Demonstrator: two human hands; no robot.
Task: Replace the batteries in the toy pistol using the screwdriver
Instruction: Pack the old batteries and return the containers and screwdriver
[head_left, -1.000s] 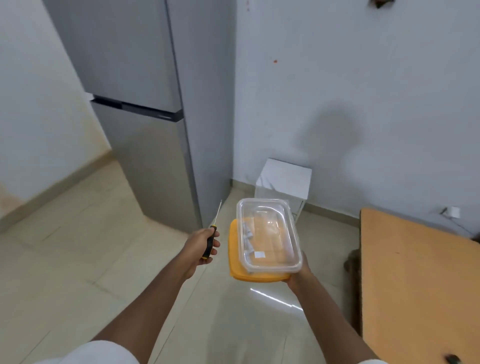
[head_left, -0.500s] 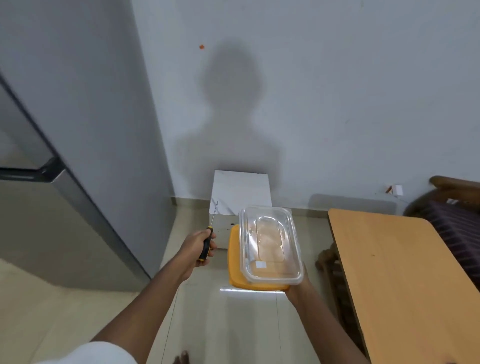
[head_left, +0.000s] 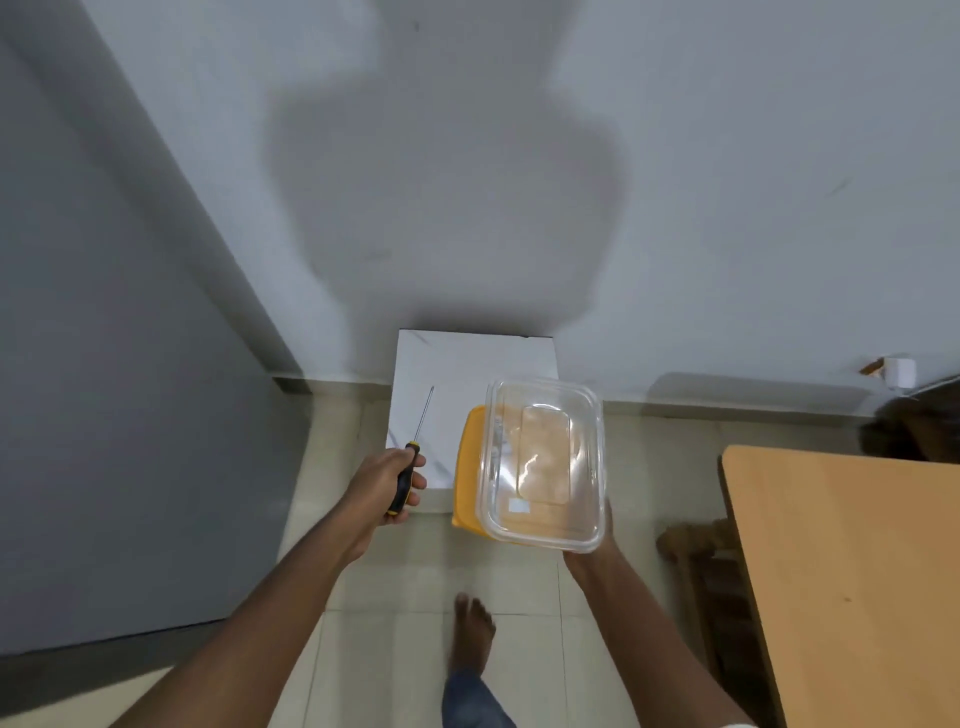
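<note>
One clear plastic container (head_left: 545, 462) with a clear lid, stacked on one orange lid or tray (head_left: 467, 467) beneath it; contents hard to make out through glare, a pale rounded shape and a small white label show, toy pistol not identifiable anywhere in view. Right hand (head_left: 597, 540) supports the stack from below at its near right corner, mostly hidden under the container, so cannot tell how its fingers lie. Left hand (head_left: 382, 486) grips one screwdriver (head_left: 410, 457), fingers curled tight round the black and yellow handle, thin metal shaft pointing up and away over a white box (head_left: 467, 358) that stands on the floor against the wall. One bare foot (head_left: 470, 631) on the tiled floor (head_left: 395, 649), a bit of blue trouser leg cut off at the bottom edge. Grey fridge side (head_left: 104, 364) at left, cut off. Wooden surface (head_left: 852, 571) at right, partly out of frame, with dark wooden furniture (head_left: 696, 551) beside it, unclear. Small white item (head_left: 898, 371) low on the wall at far right, too small to tell
</note>
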